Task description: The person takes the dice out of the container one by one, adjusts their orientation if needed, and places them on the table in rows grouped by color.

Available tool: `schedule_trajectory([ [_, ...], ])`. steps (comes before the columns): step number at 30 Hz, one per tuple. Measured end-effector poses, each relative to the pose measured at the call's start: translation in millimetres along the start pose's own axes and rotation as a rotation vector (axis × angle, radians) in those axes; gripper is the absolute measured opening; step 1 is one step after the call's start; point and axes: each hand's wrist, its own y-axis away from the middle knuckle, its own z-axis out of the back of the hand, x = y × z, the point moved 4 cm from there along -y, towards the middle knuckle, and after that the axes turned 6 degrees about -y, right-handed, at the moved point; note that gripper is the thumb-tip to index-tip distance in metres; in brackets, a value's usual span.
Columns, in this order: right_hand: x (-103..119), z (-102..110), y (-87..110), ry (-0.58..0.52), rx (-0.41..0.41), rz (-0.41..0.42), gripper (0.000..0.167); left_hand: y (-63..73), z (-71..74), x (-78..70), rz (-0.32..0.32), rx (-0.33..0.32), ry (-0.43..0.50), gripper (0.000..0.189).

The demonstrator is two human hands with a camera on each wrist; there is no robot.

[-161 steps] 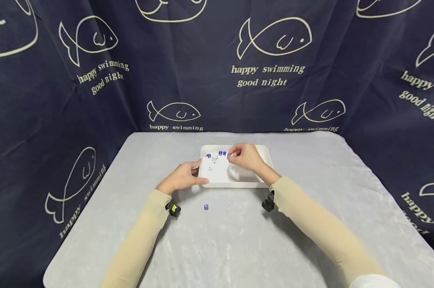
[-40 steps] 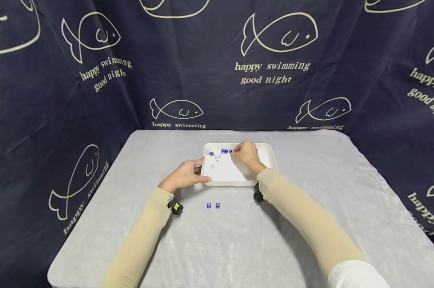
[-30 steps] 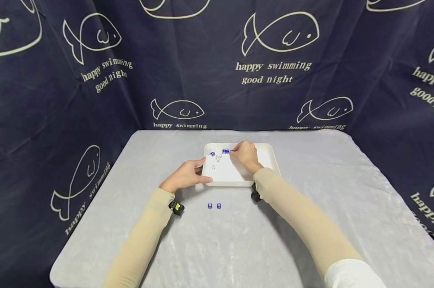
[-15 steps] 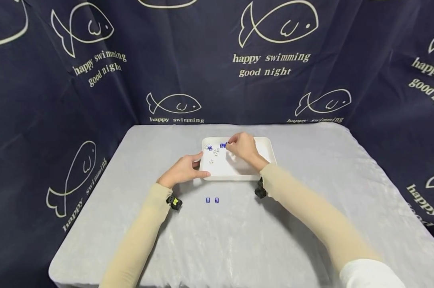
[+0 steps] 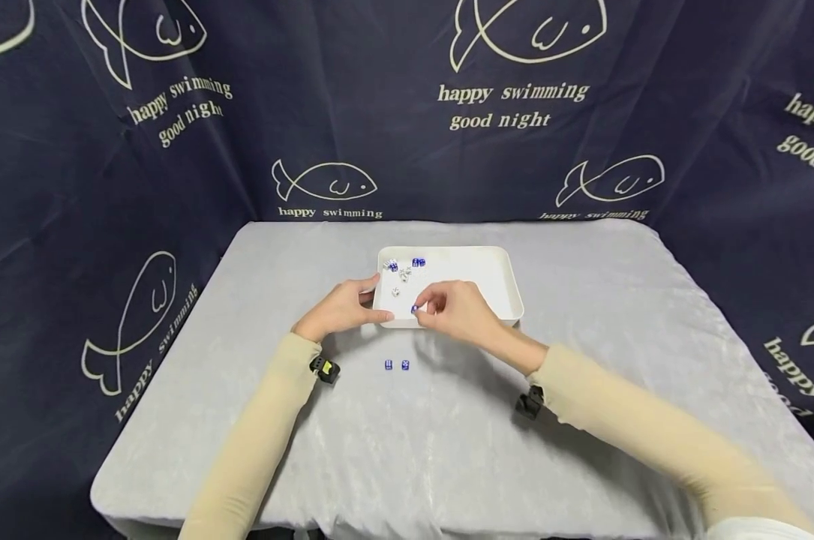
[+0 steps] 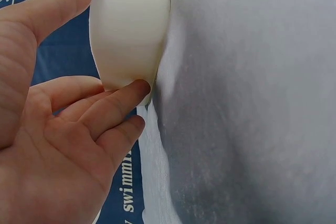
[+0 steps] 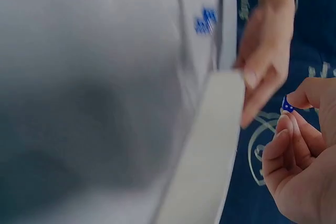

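My right hand [image 5: 462, 309] pinches a blue die [image 7: 287, 104] between thumb and fingertips, over the near side of a white tray [image 5: 477, 289]. My left hand [image 5: 341, 307] holds the tray's left end, thumb at the near corner and fingers along the side; in the left wrist view the fingertips press against the tray's wall [image 6: 128, 24]. Inside the tray, a pair of blue dice [image 5: 418, 262] lies near the back wall. Another blue die [image 5: 393, 267] sits at the back left among several white dice [image 5: 404, 276].
On the grey cloth in front of the tray, two blue dice lie side by side, a left die [image 5: 388, 365] and a right die [image 5: 405, 365]. A dark blue curtain [image 5: 413, 150] with fish drawings hangs behind the table [image 5: 447, 450].
A second blue die has come to lie on the cloth. My right hand has since taken another from the tray's back and brought it toward the near rim. The left hand keeps its hold.
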Motion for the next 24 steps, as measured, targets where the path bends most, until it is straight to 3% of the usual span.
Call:
schedule_trajectory([
  [5,-1,-17,27.8,-0.049,0.176,-0.009,0.008,0.1,2.1,-0.6,-0.003,0.002,-0.014,0.099],
  [9,-9,-26,41.0,-0.06,0.249,-0.032,0.008,0.3,1.5,-0.6,-0.002,0.003,-0.009,0.097],
  [14,-18,-32,47.6,-0.017,0.274,-0.024,0.006,1.6,0.1,-0.8,0.016,0.006,-0.015,0.097],
  [24,-21,-34,48.4,0.021,0.25,0.032,0.007,0.5,0.7,0.7,0.021,0.003,-0.011,0.098],
])
